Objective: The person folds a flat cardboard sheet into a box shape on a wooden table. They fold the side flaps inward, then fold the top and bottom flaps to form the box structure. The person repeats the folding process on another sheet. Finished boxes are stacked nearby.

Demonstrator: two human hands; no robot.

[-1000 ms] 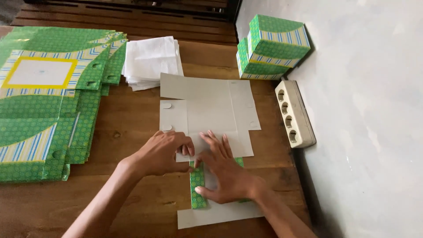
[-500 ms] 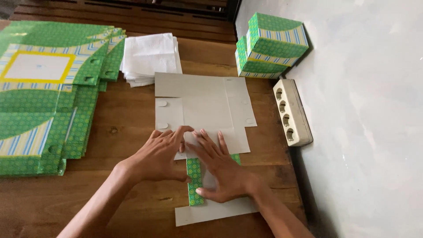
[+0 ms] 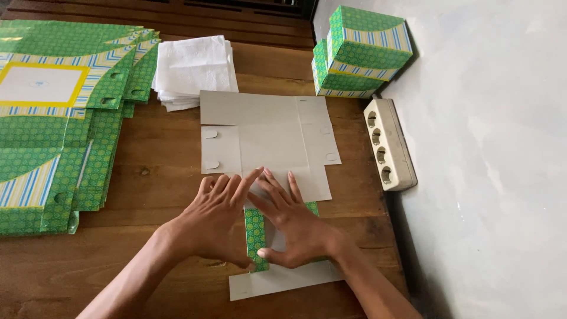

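1. at the left edge of the wooden table point(image 3: 147, 177) lies the stack of flat green box blanks point(image 3: 53, 118), printed side up. i leave it alone; it is well apart from my hands.
2. near the far edge, just right of that stack, sits the pile of white paper sheets point(image 3: 192, 68), touching the far left corner of the blank i am working.
3. the unfolded box blank point(image 3: 266, 142) lies grey side up in the middle of the table, its near part turned over so a green printed strip point(image 3: 255, 236) shows between my hands.
4. my left hand point(image 3: 215, 221) lies flat and open, fingers spread and pointing away from me, pressing on the fold. it grips nothing.
5. my right hand point(image 3: 292, 227) is also flat, fingers splayed over the grey panel, thumb at the near edge of the green strip. it pins the card and closes on nothing.
6. to crease well i judge i should keep both palms low, press evenly and run outward along the fold line, so the panel does not skew.
7. i cannot quite tell whether the fold sits on its score; my hands hide it.
8. toward the right edge lie a beige power strip point(image 3: 390, 145) and, at the far right corner, two finished green boxes point(image 3: 360, 50) stacked.
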